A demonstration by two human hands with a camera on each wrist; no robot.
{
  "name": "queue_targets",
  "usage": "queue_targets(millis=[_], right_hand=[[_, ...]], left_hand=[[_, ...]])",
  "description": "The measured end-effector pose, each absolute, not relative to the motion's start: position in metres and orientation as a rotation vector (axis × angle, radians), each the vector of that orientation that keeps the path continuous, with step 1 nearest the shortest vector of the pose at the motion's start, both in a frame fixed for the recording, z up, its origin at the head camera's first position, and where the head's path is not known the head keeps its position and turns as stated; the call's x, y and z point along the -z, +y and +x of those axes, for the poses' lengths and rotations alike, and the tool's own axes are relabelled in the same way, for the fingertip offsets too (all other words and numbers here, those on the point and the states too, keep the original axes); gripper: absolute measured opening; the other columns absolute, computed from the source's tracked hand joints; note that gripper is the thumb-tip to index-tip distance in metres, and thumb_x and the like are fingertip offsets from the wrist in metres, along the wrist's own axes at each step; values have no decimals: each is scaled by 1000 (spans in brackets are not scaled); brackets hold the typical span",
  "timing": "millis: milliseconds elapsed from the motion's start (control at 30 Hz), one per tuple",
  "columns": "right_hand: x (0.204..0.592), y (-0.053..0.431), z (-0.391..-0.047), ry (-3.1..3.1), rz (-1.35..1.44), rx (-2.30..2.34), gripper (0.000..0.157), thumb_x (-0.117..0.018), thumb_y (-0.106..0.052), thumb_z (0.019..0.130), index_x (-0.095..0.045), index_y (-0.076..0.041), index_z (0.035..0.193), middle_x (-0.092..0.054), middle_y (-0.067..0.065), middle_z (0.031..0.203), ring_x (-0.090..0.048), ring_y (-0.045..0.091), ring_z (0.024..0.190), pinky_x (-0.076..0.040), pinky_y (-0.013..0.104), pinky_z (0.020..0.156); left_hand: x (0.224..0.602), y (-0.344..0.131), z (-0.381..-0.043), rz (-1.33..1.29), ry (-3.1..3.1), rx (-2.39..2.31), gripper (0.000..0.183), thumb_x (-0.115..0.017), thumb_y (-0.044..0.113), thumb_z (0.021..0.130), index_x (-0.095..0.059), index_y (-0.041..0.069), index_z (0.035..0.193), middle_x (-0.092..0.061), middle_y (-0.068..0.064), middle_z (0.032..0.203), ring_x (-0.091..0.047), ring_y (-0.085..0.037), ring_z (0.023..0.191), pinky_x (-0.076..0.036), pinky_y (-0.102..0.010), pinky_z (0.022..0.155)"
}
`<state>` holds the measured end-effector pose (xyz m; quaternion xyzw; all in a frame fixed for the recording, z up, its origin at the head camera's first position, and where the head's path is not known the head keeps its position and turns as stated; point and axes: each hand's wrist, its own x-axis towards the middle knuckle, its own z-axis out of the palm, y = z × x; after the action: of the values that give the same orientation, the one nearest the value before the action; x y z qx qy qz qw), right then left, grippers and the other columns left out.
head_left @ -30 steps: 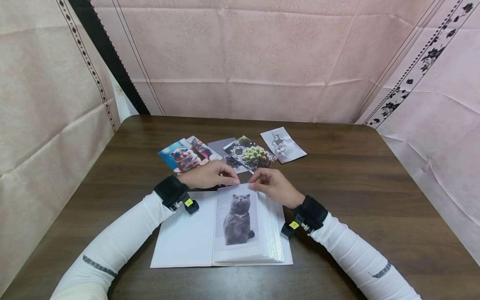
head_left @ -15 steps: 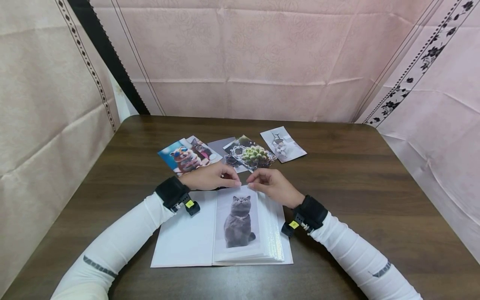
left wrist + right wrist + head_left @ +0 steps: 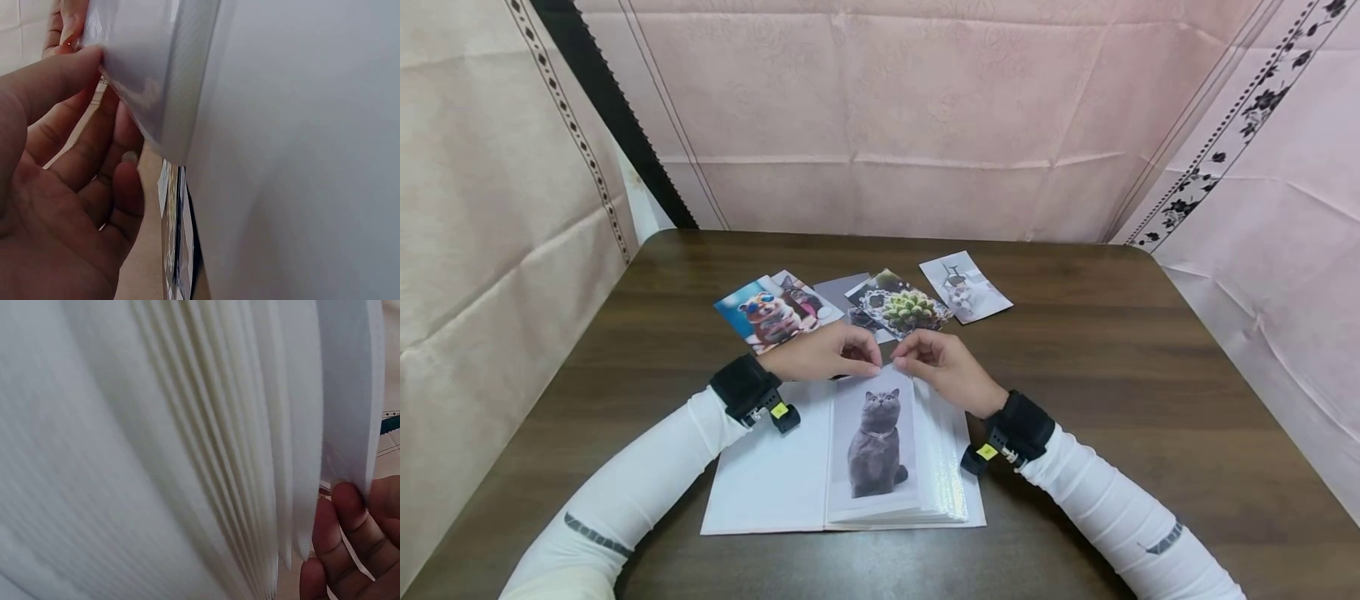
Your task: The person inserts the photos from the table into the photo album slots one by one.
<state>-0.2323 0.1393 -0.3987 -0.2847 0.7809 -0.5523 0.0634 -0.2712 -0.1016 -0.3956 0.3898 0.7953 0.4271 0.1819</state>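
An open photo album (image 3: 767, 492) lies on the wooden table, its white inside cover at the left. On its right side a clear-pocket album page (image 3: 147, 69) bears a photo of a grey cat (image 3: 876, 450). My left hand (image 3: 827, 350) pinches the page's top edge, with the thumb in front and fingers behind in the left wrist view. Close beside it, my right hand (image 3: 947, 367) pinches the same edge near its right corner. In the right wrist view, fingertips (image 3: 349, 503) touch the page's lower edge. The thumb's contact is hidden there.
Behind the album lie several loose photos: a sunglasses-wearing animal photo (image 3: 763, 312), a succulent photo (image 3: 910, 308) and a pale photo (image 3: 966, 287). More album pages (image 3: 947, 467) fan out under the cat page. Pink cloth (image 3: 880, 117) hangs behind the table (image 3: 1112, 375).
My hands have come slightly closer together along the page's top edge. The right fingers sit a little higher. The cat page has shifted only slightly; the loose photos stay put.
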Motion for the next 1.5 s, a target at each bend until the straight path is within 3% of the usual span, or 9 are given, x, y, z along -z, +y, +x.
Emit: queue_targets(millis=[300,500,667,1067,1500], right_hand=[[395,139,-230,2233,-779,1776,25,-54,-18,97,-58,1,112,-65,18,104,-64,18,92,-51,34,83],[394,140,-230,2093,-806,1816,31,-52,-16,98,-51,4,123,-66,23,111,-63,20,104,-49,37,92],[396,141,-230,2097,-794,1780,31,-54,-13,97,-49,2,124,-68,21,107,-64,19,102,-49,35,90],[405,140,-234,2197,-882,1521,18,-58,-16,95,-61,-3,107,-69,12,96,-64,23,93,-49,34,86],[404,137,-229,2322,-919,1480,15,-67,-18,89,-66,-6,99,-66,7,93,-60,20,83,-48,28,72]], left_hand=[[396,-102,-270,1094,2202,-1299,23,-61,27,93,-64,13,111,-65,-2,105,-59,-17,94,-51,-31,82],[394,-106,-271,1062,2273,-1242,21,-58,31,95,-70,17,103,-54,-2,79,-51,-19,77,-39,-29,65],[392,-109,-272,1059,2270,-1228,20,-57,30,96,-71,15,99,-46,-2,72,-48,-21,73,-35,-30,64],[391,-118,-268,1039,2286,-1245,23,-55,34,96,-69,16,96,-51,-4,79,-51,-22,82,-38,-33,69],[380,-129,-264,951,2216,-1325,27,-52,35,98,-66,12,94,-55,-10,68,-52,-28,59,-45,-33,56]])
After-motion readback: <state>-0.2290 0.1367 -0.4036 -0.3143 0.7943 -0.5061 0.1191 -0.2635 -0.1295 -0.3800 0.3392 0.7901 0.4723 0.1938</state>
